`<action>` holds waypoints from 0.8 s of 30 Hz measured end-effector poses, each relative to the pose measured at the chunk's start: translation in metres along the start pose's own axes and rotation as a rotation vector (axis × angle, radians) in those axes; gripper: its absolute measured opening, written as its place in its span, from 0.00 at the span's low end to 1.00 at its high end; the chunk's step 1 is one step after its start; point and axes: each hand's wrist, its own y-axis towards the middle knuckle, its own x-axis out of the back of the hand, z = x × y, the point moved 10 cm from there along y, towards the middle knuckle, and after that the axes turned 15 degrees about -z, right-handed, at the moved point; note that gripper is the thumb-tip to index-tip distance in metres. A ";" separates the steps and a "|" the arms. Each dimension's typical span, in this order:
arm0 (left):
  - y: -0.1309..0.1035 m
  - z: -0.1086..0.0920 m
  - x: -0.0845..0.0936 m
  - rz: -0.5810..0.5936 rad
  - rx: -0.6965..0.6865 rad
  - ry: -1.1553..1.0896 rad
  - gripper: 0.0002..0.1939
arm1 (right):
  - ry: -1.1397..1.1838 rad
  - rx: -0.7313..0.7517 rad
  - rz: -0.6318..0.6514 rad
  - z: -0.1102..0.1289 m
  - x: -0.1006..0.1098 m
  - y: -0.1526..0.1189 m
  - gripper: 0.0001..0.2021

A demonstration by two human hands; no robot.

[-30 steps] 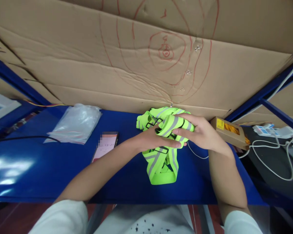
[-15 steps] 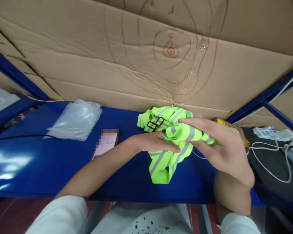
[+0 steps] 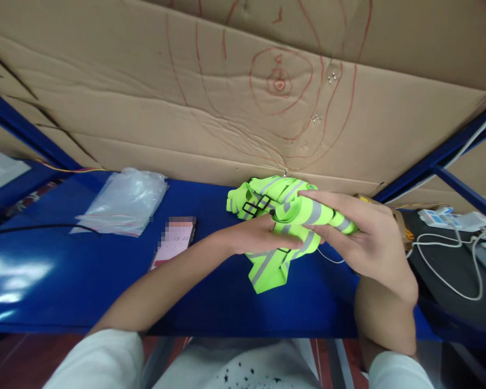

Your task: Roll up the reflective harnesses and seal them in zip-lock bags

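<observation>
A neon yellow-green reflective strap [image 3: 263,270] with grey stripes lies bunched against the cardboard, with one part rolled up and a loop hanging towards me. Black plastic buckles [image 3: 256,206] show on its left side. My right hand [image 3: 368,232] is closed around the rolled part, thumb below and fingers above. From the left, my left hand [image 3: 267,236] reaches under the roll and is closed on the strap; some of its fingers are hidden behind the fabric.
Left of the hands, a phone [image 3: 174,242] and a stack of clear plastic bags [image 3: 125,200] lie on the blue table [image 3: 210,302]. Cardboard [image 3: 146,108] with red drawn rings stands behind. White cables [image 3: 476,270] and a small box [image 3: 399,221] are at the right.
The hanging loop of strap has drawn up a little and narrowed, its lower end now higher. Both hands keep their hold in nearly the same place.
</observation>
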 end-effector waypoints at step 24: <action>0.001 -0.020 0.032 -0.196 -0.004 -0.386 0.28 | 0.216 -0.232 0.110 -0.057 -0.026 0.003 0.31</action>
